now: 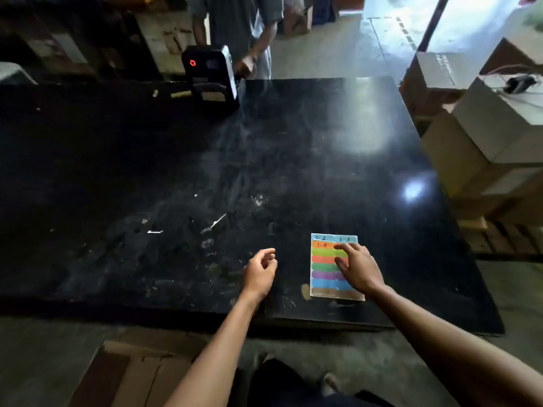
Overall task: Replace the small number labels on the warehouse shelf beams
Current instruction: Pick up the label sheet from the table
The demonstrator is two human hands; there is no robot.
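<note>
A sheet of coloured label strips (326, 268) lies flat near the front right of the black table (205, 160). Handwritten numbers 1-2, 1-3 and 1-4 show on its top strips. My right hand (357, 267) rests on the sheet's right half, fingers spread, with the fingertips on the orange strip. My left hand (261, 273) hovers just left of the sheet, fingers loosely curled and apart, holding nothing.
A black device with a red light (212, 79) stands at the table's far edge, and another person (238, 27) stands behind it. Stacked cardboard boxes (487, 133) line the right side. A flattened carton (132, 374) lies on the floor at my feet.
</note>
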